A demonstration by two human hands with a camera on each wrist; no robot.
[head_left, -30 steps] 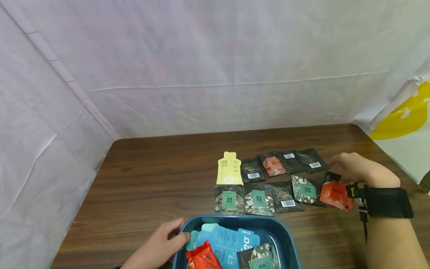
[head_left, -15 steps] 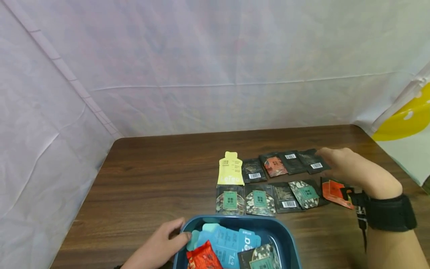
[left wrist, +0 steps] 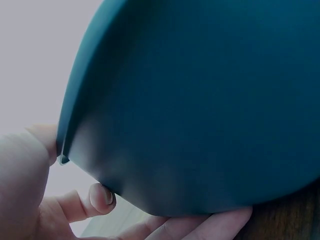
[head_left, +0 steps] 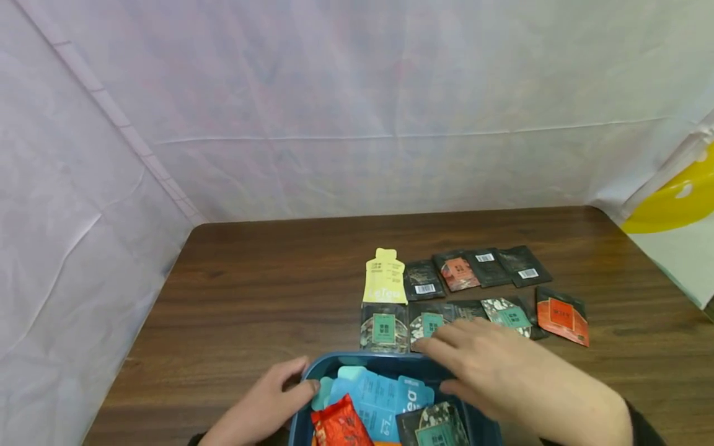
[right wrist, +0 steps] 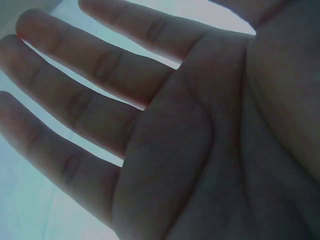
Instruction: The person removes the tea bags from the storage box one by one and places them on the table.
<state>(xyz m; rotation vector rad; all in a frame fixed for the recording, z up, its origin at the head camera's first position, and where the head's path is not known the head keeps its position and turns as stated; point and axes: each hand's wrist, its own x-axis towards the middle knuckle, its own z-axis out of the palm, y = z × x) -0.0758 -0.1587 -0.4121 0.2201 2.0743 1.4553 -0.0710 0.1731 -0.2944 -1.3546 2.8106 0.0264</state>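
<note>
A dark blue plastic bin [head_left: 390, 357] stands at the near edge of the head view. My left hand [head_left: 266, 396] holds its left corner, thumb at the rim; in the left wrist view, fingers [left wrist: 222, 222] curl under the bin's base. Inside lie a light blue carton-shaped packet [head_left: 375, 402], a red foil packet [head_left: 341, 424] and a dark green-labelled sachet [head_left: 435, 428]. My right hand [head_left: 485, 365] is over the bin's right rim, partly covering the near sachet row. Its palm [right wrist: 190, 150] shows bare in the right wrist view, fingers extended and spread.
Two rows of sachets lie on the brown wooden table [head_left: 268, 279], including a yellow bottle-shaped packet [head_left: 385, 279], a green-labelled sachet [head_left: 384, 328], a barcoded black sachet [head_left: 524, 266] and an orange-and-black sachet [head_left: 562, 316] at the right. A white cloth [head_left: 357, 124] hangs behind.
My right hand has moved from the sachets at the far right, left and nearer, to the bin. The orange-and-black sachet is uncovered and turned slightly. The left hand stays on the bin.
</note>
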